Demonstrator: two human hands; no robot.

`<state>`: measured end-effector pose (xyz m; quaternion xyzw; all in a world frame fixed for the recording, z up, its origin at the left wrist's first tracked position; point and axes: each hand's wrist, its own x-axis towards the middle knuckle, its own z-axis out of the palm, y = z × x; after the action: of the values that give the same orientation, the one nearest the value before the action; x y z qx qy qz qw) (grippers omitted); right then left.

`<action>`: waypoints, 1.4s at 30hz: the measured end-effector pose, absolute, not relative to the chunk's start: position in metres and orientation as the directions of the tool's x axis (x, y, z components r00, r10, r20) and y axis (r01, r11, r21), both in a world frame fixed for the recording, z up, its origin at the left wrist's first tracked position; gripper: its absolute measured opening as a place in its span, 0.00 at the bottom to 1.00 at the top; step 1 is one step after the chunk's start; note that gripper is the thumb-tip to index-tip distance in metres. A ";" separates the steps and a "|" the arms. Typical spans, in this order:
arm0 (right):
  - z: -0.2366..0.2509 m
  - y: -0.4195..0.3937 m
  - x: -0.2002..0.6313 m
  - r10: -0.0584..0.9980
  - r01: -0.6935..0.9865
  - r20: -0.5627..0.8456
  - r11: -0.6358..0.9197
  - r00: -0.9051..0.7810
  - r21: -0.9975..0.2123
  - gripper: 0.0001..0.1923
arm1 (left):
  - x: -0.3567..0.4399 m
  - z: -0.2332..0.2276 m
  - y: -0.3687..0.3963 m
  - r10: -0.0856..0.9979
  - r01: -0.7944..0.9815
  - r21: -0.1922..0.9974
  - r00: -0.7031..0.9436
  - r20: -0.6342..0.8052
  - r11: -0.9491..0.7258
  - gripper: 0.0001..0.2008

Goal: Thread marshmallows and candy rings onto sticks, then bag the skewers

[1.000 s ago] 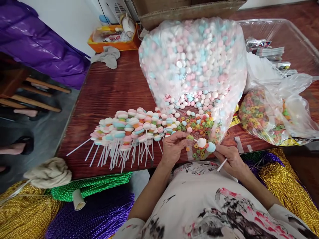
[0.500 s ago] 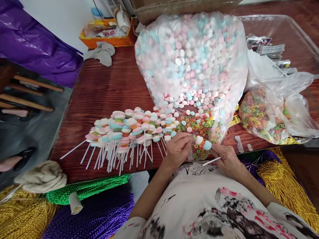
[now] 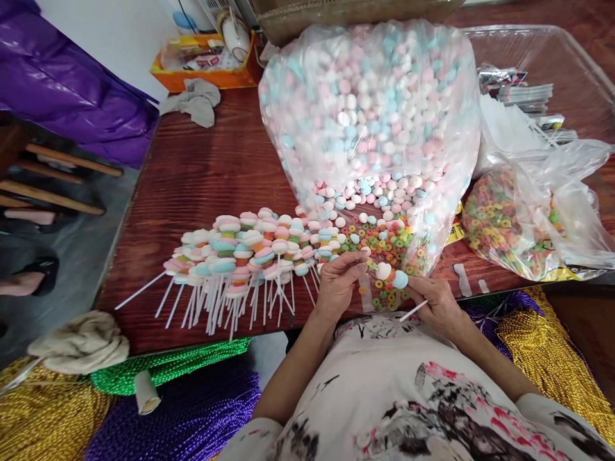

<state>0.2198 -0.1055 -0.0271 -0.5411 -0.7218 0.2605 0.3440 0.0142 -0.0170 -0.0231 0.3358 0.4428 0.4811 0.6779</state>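
My right hand [image 3: 436, 303] is closed around a thin white stick [image 3: 414, 310], whose lower end juts out below the fingers. On that stick sit a blue marshmallow [image 3: 400, 280], close to my fingertips, and a white marshmallow [image 3: 383, 271] farther out. The fingers of my left hand [image 3: 337, 283] are pinched together at a pink marshmallow [image 3: 366, 251], just above loose ring-shaped cereal [image 3: 384, 246]. To the left lies a pile of finished-looking marshmallow skewers [image 3: 240, 246], layered with coloured rings, their white sticks pointing toward me.
A big clear bag of marshmallows [image 3: 369, 109] lies open behind my hands. Right of it rests a bag of cereal rings [image 3: 500, 211], near a clear plastic tray [image 3: 567, 38]. An orange box [image 3: 206, 78] and a grey cloth [image 3: 195, 102] occupy the far left of the table.
My left hand has moved slightly up and away from the stick, to the pink marshmallow. The small green ring at its fingertips no longer shows there. My right hand keeps nearly the same place.
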 end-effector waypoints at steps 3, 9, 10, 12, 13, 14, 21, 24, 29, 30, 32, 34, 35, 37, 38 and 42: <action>-0.026 -0.106 0.219 0.959 0.592 0.222 0.283 -0.176 -0.754 0.14 | 0.017 -0.020 -0.019 0.950 -0.383 0.869 0.141 -0.280 0.313 0.14; -0.022 -0.105 0.217 0.962 0.557 0.217 0.273 -0.167 -0.784 0.13 | 0.020 -0.019 -0.023 0.930 -0.377 0.855 0.227 -0.288 0.357 0.17; -0.022 -0.105 0.215 0.962 0.547 0.217 0.272 -0.165 -0.791 0.12 | 0.020 -0.020 -0.024 0.924 -0.383 0.846 0.243 -0.294 0.370 0.17; -0.021 -0.106 0.212 0.960 0.522 0.224 0.278 -0.165 -0.806 0.12 | 0.019 -0.019 -0.023 0.915 -0.390 0.835 0.275 -0.296 0.388 0.15; -0.022 -0.106 0.210 0.958 0.507 0.227 0.286 -0.176 -0.813 0.11 | 0.019 -0.019 -0.023 0.906 -0.389 0.830 0.301 -0.297 0.401 0.14; -0.022 -0.107 0.209 0.955 0.492 0.226 0.293 -0.193 -0.820 0.12 | 0.019 -0.017 -0.023 0.892 -0.385 0.821 0.336 -0.301 0.422 0.13; -0.026 -0.107 0.211 0.954 0.423 0.139 0.245 -0.265 -0.872 0.18 | 0.025 -0.011 -0.027 0.839 -0.462 0.720 0.439 -0.321 0.517 0.16; -0.027 -0.109 0.210 0.965 0.387 0.124 0.208 -0.230 -0.899 0.17 | 0.031 -0.014 -0.031 0.842 -0.468 0.719 0.433 -0.321 0.514 0.17; -0.034 -0.114 0.201 0.981 0.386 0.182 0.195 -0.070 -0.902 0.14 | 0.044 -0.020 -0.040 0.839 -0.460 0.718 0.426 -0.338 0.523 0.18; -0.034 -0.114 0.199 0.983 0.375 0.176 0.180 -0.046 -0.909 0.15 | 0.047 -0.020 -0.041 0.842 -0.459 0.722 0.423 -0.335 0.518 0.18; -0.034 -0.111 0.196 0.984 0.360 0.175 0.170 -0.018 -0.917 0.16 | 0.049 -0.020 -0.040 0.850 -0.442 0.745 0.417 -0.322 0.499 0.18; -0.031 -0.105 0.198 0.982 0.363 0.189 0.176 0.000 -0.915 0.16 | 0.050 -0.017 -0.030 0.857 -0.374 0.808 0.431 -0.283 0.455 0.18; -0.029 -0.101 0.202 0.979 0.372 0.202 0.179 0.022 -0.911 0.15 | 0.049 -0.013 -0.021 0.858 -0.311 0.855 0.446 -0.255 0.416 0.18; -0.026 -0.094 0.213 0.968 0.399 0.231 0.174 0.100 -0.900 0.14 | 0.049 -0.005 0.004 0.874 -0.119 0.960 0.453 -0.176 0.255 0.19; -0.025 -0.091 0.220 0.958 0.411 0.246 0.167 0.147 -0.896 0.15 | 0.049 -0.001 0.019 0.895 0.015 0.991 0.428 -0.126 0.132 0.19; -0.028 -0.087 0.244 0.931 0.431 0.279 0.156 0.237 -0.889 0.15 | 0.061 0.002 0.074 0.919 0.732 0.586 0.389 0.060 -0.348 0.11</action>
<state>0.2441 -0.0866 -0.0280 -0.6011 -0.5665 0.2462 0.5070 0.0612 0.0735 0.0023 0.7975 0.5176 0.1945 0.2415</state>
